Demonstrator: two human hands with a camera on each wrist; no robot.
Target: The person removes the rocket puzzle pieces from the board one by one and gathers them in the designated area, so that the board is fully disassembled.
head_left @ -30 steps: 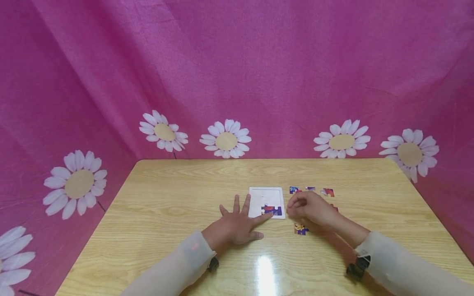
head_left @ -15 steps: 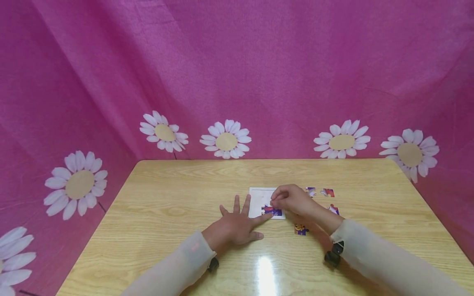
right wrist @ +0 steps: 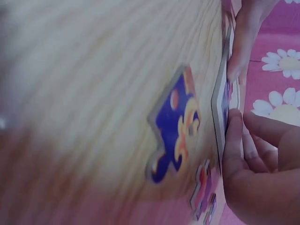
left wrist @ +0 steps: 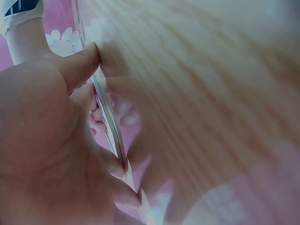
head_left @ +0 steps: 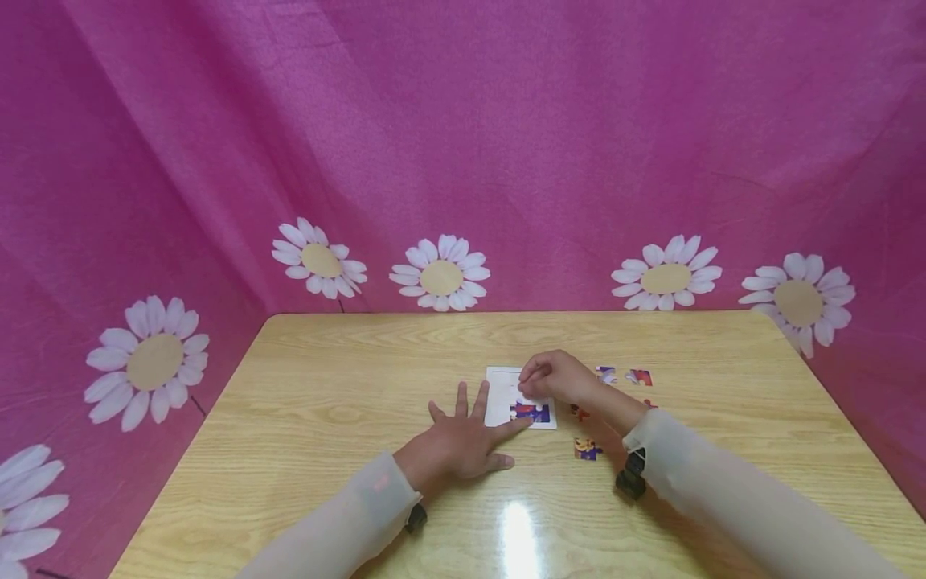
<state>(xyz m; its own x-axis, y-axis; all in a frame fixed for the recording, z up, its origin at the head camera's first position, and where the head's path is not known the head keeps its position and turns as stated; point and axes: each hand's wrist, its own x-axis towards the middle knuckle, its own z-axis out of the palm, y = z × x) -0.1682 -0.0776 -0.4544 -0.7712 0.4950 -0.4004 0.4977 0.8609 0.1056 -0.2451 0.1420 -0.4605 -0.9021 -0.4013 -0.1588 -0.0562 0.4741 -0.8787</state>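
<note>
A white puzzle tray (head_left: 499, 414) lies flat on the table, with joined puzzle pieces (head_left: 530, 412) in its lower right. My left hand (head_left: 466, 442) rests beside it with spread, straight fingers; its index finger reaches over the lower edge onto the pieces. In the left wrist view the palm of the left hand (left wrist: 47, 136) stands next to the thin edge of the tray (left wrist: 111, 122). Over the tray, my right hand (head_left: 555, 376) pinches a puzzle piece, which its curled fingers hide. The right wrist view has the right hand (right wrist: 262, 159) fingertips at the tray (right wrist: 218, 103).
Loose puzzle pieces lie right of the tray: a yellow and purple piece (head_left: 587, 449), a red piece (head_left: 579, 412) partly under the right forearm, a blue and white piece (head_left: 606, 375) and a red and white piece (head_left: 640, 377). A pink flowered cloth (head_left: 550, 161) hangs behind the table.
My right hand has moved left from beside the tray to above it, then slightly farther up and left. The red piece under it has come into view. The left hand stays put.
</note>
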